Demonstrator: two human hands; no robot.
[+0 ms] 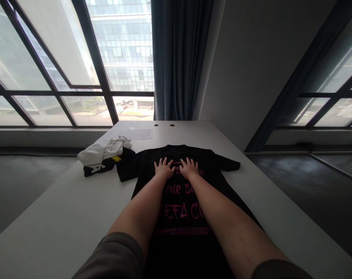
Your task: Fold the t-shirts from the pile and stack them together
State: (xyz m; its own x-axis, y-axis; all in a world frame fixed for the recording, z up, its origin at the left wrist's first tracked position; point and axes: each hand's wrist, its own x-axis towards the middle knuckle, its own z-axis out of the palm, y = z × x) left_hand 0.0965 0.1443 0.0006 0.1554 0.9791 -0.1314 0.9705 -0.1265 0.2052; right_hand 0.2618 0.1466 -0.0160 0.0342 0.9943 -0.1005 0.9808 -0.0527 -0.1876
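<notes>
The black T-shirt lies spread on the white table in front of me, collar at the far end, body extending to the near edge of view. Its left sleeve and right sleeve point outward. Pink lettering covers the upper face.

Grip state: released. My left hand and right hand rest palm down on the far part of the shirt, side by side, fingers spread; I see no cloth pinched in either.

Handling, as I judge it: light, soft and limp, with no stiffness of its own; not fragile. The cloth should slide on the smooth table under a flat push and ruck up if pressed unevenly. The print may be slightly stiffer than the plain fabric.

Recommended hold points: the shoulders, either side of the collar, or the sleeve ends, pinched between thumb and fingers. Avoid lifting from mid-panel, where the fabric would bunch. The near hem is out of view, so I cannot assess it. A crumpled white garment lies near the left sleeve; keep it clear.
</notes>
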